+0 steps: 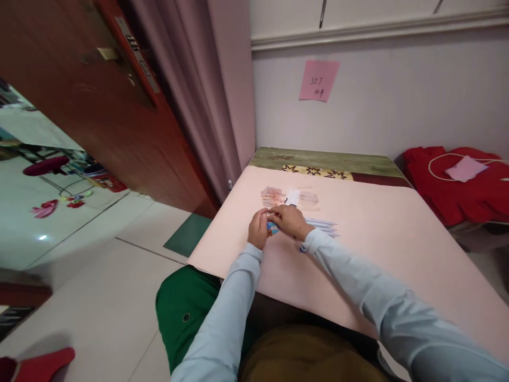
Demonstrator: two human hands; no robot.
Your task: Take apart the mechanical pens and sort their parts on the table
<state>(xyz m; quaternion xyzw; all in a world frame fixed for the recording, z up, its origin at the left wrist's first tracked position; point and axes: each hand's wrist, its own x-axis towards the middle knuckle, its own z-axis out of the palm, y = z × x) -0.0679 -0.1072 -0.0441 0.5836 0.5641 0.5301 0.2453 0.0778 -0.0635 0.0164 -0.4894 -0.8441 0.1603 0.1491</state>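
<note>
My left hand [258,229] and my right hand [291,220] meet over the paper-covered table, their fingers closed and fingertips almost touching. Between them shows a small blue-and-brown patterned piece [272,229], partly covered by the fingers; its kind is too small to make out. Both hands appear to pinch it near its upper edge. Several pale pencil-like sticks [325,227] lie side by side beyond my right wrist. A small dark-blue thing [303,248] sits partly hidden under that wrist. Just past my fingers are a white card with black marks [292,197] and reddish-brown thin strips [271,197].
Pale pink paper [358,239] covers most of the table, leaving its green far edge [326,157] bare. Paler strips [309,198] lie right of the card. Red cloth [429,185] is piled at the right. A wooden door [131,122] and curtain [199,79] stand at the left.
</note>
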